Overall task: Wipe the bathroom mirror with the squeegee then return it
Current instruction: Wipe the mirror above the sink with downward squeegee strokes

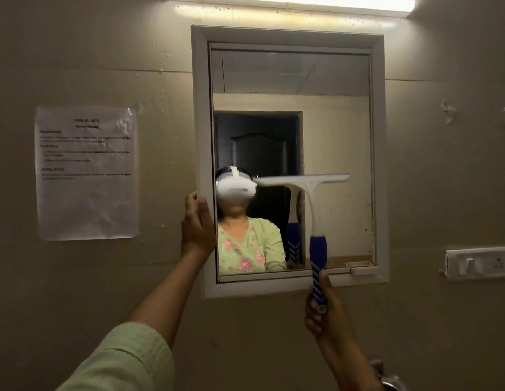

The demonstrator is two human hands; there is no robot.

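Note:
The bathroom mirror (pixel 341 136) hangs in a white frame on the beige wall. My right hand (pixel 320 314) grips the blue-and-white striped handle end of the squeegee (pixel 310 198). Its white blade lies level against the glass, about mid-height, right of centre. My left hand (pixel 197 224) holds the left edge of the mirror frame, fingers wrapped around it. The glass reflects a person in a green flowered top wearing a white headset, plus the squeegee's handle.
A printed task sheet (pixel 87 173) is taped to the wall left of the mirror. A white switch and socket plate (pixel 478 262) sits to the right. A tube light (pixel 290 2) runs above. A metal tap (pixel 389 382) shows at the bottom right.

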